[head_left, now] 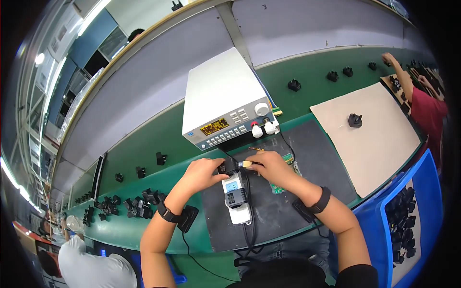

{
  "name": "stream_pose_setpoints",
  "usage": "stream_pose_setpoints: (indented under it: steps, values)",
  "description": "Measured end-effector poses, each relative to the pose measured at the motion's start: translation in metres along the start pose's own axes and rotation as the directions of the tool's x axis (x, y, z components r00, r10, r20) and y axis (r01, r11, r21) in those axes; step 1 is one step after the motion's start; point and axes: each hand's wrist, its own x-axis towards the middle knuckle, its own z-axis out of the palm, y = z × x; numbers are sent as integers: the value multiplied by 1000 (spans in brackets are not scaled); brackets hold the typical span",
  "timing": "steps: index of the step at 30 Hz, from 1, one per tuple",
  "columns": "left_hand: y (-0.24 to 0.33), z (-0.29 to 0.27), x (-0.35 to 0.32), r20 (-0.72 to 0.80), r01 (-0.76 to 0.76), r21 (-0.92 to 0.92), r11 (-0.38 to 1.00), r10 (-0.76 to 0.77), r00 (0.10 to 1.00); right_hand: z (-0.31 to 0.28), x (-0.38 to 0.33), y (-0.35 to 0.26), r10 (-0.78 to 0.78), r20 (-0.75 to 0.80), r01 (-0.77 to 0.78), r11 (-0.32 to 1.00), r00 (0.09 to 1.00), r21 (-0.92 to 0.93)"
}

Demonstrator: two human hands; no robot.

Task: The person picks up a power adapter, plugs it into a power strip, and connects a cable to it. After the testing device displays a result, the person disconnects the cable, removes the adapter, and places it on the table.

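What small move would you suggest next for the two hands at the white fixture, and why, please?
Probably push the connector in the right hand leftward into the black adapter that the left hand steadies above the white fixture: its tip already faces the adapter, close beside it.

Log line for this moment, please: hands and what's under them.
left hand: holds black adapter | right hand: pinches yellow-tipped plug at adapter | below: white power strip on dark mat

A white bench instrument [225, 98] stands on the green worktop [144, 144]; a lone black plug [355, 120] lies on beige cardboard [379, 144], beside a blue bin [422, 192].
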Motion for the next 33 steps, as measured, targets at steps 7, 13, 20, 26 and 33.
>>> stream_pose_setpoints:
  steps: [7, 13, 20, 26, 33]
  values:
    - [2, 2, -1, 6, 46, -51, 998, -46, 999, 0, 5, 11, -64, 41, 63, 997, 997, 35]
    - [3, 2, -1, -6, 50, -77, 996, -50, 999, 0, 7, 12, -86, 41, 85, 996, 995, 33]
    - [4, 1, 0, -6, 46, -60, 997, -47, 999, -14, 35, 11, -132, 266, 153, 987, 955, -56]
    - [-2, 9, -3, -35, 77, -136, 988, -82, 996, -13, 25, 11, -61, 212, 78, 994, 975, -74]
    - [4, 2, -2, -7, 96, -89, 991, -97, 995, -3, 19, 8, -97, 130, 107, 991, 987, -75]
